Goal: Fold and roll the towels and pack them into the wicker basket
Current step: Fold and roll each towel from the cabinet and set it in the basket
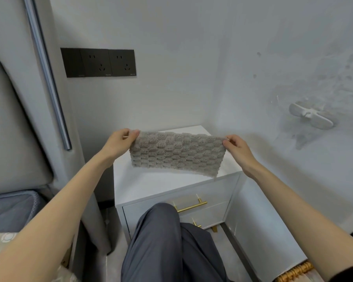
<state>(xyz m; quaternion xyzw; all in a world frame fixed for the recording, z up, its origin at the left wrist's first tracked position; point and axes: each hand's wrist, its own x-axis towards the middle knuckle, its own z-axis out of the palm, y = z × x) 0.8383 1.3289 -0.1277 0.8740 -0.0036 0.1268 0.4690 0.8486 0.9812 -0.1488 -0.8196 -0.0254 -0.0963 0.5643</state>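
Item: grey towel [177, 153], small, with a raised chequered pile, held up as a wide strip. Whether it is already doubled over cannot be told.
Location: in the air over the white nightstand [141, 186], top edge roughly level. The lower edge hangs close to the nightstand top, towards its front right corner. Whether it touches cannot be told.
Left hand [120, 141]: thumb and fingers pinched together on the towel's upper left corner.
Right hand [235, 146]: fingers curled, pinching the upper right corner. The cloth is stretched flat between the two hands.
Step in hand: judged to be squaring up the towel before laying it down to fold or roll.
Done: no rolled towel and no packed towel shows.
Left: judged to be nearly everything, namely folding, rolling and packing this towel. No other towel is in view.
Wicker basket: not plainly in view. A yellow woven edge [296, 271] at the lower right may belong to it, but too little shows to say.
Nightstand front: drawers with gold bar handles [192, 206].
Person: close to the nightstand, a knee in dark trousers [171, 241] in front of the drawers.
Walls: black socket panel [98, 62] at upper left; white bracket [312, 117] on the right wall.
Left margin: padded grey headboard [8, 119], with bedding below.
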